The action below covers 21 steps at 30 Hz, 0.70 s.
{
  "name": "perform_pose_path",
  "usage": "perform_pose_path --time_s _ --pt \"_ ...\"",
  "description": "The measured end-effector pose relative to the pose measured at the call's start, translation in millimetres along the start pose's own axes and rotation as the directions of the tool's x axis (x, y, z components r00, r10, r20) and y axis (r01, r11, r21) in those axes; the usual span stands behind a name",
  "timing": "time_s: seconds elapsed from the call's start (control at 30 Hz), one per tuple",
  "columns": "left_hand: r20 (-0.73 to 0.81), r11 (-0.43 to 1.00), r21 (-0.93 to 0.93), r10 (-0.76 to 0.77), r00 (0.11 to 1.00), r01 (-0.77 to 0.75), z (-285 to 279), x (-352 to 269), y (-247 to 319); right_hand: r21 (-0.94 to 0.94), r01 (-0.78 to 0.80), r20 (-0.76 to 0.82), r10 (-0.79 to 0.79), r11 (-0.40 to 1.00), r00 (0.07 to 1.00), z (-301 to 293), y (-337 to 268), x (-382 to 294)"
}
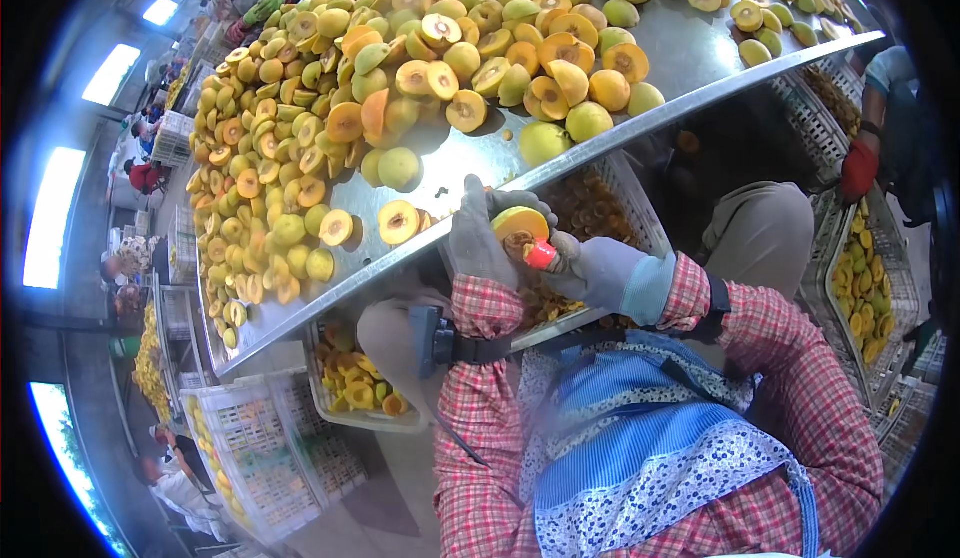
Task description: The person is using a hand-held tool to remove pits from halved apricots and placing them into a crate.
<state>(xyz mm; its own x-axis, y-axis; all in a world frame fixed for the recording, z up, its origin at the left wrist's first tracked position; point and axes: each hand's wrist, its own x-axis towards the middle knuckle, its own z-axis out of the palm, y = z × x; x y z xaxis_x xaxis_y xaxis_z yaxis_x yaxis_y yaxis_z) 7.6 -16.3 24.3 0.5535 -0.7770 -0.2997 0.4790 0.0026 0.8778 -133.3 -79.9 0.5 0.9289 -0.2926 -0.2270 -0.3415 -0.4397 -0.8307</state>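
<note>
My gloved left hand [480, 232] holds a halved yellow stone fruit [523, 222], likely a peach, just off the front rim of a metal table [555, 175]. Its cut face, with a brown pit area, is turned towards me. In a grey glove, my right hand [600, 273] grips a small tool with a red part [540, 255] against that cut face. The tool's working end is hidden. Below both hands stands a plastic crate [641, 205] holding dark brown pits and yellow scraps.
Many fruit halves [300, 145] are heaped on the table. A crate of yellow halves [360, 382] sits low at left, near stacked white crates [262, 445]. At right is another filled crate [862, 295], beside a person's red-gloved hand [859, 172]. Other people work farther left.
</note>
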Motion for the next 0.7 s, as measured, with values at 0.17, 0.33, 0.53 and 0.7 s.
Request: perform_pose_path --time_s 0.17,0.33,0.53,0.7 --pt "-0.014 0.984 -0.138 0.111 0.994 -0.112 11 -5 -4 -0.019 0.078 -0.126 -0.080 0.997 0.989 -2 4 4" --pt "0.113 0.957 0.054 0.279 0.954 -0.287 -5 -1 -25 -0.045 -0.015 -0.059 0.012 0.999 0.998 1 1 1" --pt "-0.093 0.927 -0.040 0.367 0.925 -0.372 7 -3 -34 0.456 -0.315 0.277 0.204 0.832 0.939 -8 -20 -4" --pt "0.086 0.910 0.109 0.391 0.916 -0.399 -9 0 -31 0.183 -0.135 0.124 0.113 0.974 0.986 -4 -9 -2"
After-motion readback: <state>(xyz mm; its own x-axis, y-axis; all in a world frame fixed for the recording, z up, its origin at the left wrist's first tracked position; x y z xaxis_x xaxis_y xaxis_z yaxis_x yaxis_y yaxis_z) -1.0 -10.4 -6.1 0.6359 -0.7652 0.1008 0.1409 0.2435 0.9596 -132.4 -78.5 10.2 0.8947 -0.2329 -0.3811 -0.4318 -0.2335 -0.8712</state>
